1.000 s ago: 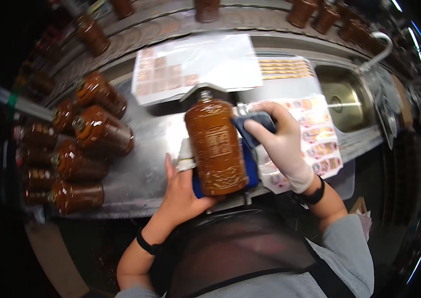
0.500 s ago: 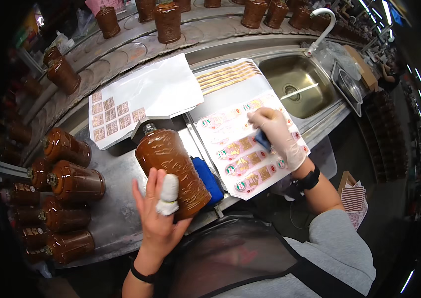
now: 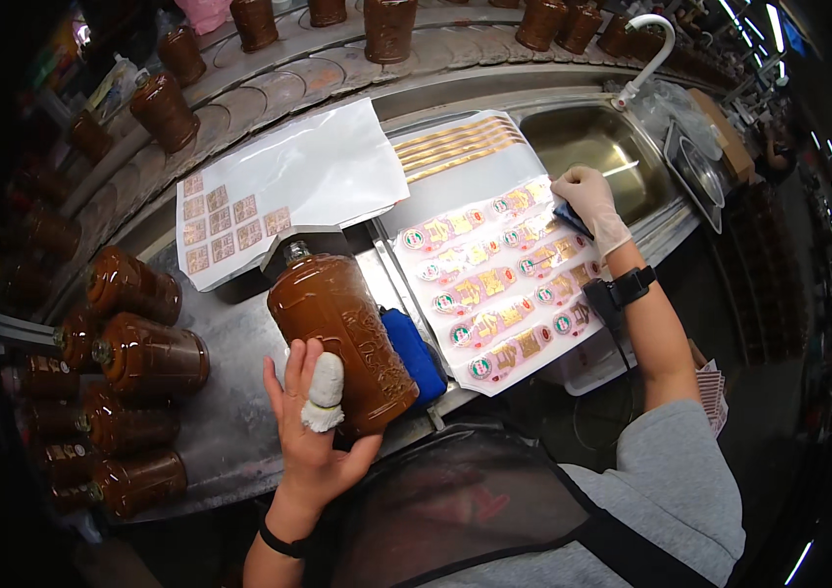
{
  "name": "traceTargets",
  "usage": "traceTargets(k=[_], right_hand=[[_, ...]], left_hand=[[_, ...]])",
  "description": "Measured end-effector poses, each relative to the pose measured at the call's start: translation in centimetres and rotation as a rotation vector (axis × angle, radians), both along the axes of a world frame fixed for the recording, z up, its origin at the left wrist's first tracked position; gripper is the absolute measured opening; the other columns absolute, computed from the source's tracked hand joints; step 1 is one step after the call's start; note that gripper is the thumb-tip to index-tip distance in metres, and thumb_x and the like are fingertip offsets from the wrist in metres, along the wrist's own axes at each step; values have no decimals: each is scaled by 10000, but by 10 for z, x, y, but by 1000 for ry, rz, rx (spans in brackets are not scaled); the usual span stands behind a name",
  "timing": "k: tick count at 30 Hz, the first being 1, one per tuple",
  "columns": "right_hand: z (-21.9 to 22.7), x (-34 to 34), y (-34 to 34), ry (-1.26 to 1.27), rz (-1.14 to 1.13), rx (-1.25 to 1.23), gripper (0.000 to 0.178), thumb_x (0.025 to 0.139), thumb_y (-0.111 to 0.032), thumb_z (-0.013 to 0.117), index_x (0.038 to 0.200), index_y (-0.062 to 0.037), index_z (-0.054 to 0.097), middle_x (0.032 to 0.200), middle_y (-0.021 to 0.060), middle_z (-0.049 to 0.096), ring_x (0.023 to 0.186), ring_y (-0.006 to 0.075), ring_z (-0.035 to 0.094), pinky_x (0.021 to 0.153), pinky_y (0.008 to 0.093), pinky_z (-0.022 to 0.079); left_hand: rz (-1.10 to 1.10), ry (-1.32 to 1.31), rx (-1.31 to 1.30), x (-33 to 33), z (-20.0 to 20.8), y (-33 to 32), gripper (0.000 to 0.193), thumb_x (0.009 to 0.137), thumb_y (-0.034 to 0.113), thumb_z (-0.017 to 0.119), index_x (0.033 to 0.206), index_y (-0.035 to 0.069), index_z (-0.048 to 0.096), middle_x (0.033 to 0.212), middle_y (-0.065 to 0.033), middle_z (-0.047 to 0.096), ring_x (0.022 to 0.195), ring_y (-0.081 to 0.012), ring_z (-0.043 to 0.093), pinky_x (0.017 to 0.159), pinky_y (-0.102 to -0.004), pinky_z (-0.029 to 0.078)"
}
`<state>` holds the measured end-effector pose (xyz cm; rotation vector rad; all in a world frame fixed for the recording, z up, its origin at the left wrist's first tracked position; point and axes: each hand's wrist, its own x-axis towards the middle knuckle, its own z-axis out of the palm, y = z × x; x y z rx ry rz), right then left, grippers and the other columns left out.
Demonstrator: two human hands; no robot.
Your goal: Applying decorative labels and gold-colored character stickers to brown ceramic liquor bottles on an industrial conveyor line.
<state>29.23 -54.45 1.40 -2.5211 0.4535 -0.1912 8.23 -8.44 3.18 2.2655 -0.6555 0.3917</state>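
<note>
A large brown glass bottle (image 3: pixel 342 338) with raised patterns lies tilted on its side. Its neck rests at a grey metal bracket (image 3: pixel 306 235), and a blue pad (image 3: pixel 412 355) is beside its body. My left hand (image 3: pixel 313 431) is open against the bottle's near left side, fingers spread, one wrapped in white. My right hand (image 3: pixel 587 204), in a pale glove, is closed at the upper right edge of a sheet of pink and gold labels (image 3: pixel 484 286). A dark blue cloth (image 3: pixel 573 218) shows under its fingers; whether a label is pinched there too, I cannot tell.
Several brown bottles (image 3: pixel 153 353) lie at the left. A white sheet with small square labels (image 3: pixel 288 167) and gold strips (image 3: pixel 460 145) are beyond. Behind runs a curved conveyor (image 3: pixel 308 83) carrying bottles. A sink (image 3: pixel 582 147) with a white faucet (image 3: pixel 646 49) stands far right.
My right hand has moved right and away from me, from over the labels to the sheet's upper right edge. The bottle's raised pattern shows more clearly. Conveyor bottles have shifted right.
</note>
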Motion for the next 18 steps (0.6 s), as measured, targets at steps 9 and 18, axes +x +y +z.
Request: traceTargets(k=[9, 18], right_hand=[[-2, 24, -86, 6, -180, 172, 189, 730, -202, 830, 802, -52, 741, 727, 48, 697, 654, 108, 607, 623, 285, 472], [-37, 34, -122, 150, -237, -191, 383, 635, -241, 856, 899, 13, 744, 841, 127, 738, 722, 216, 680, 697, 345, 516]], left_hand=[[56, 124, -73, -9, -8, 17, 1007, 741, 368, 787, 1526, -27, 296, 1564, -286, 305, 1467, -438, 281, 1183, -617, 93], [83, 208, -151, -16, -9, 20, 1086, 775, 502, 772, 1535, -55, 233, 1564, -316, 280, 1470, -458, 250, 1195, -581, 84]])
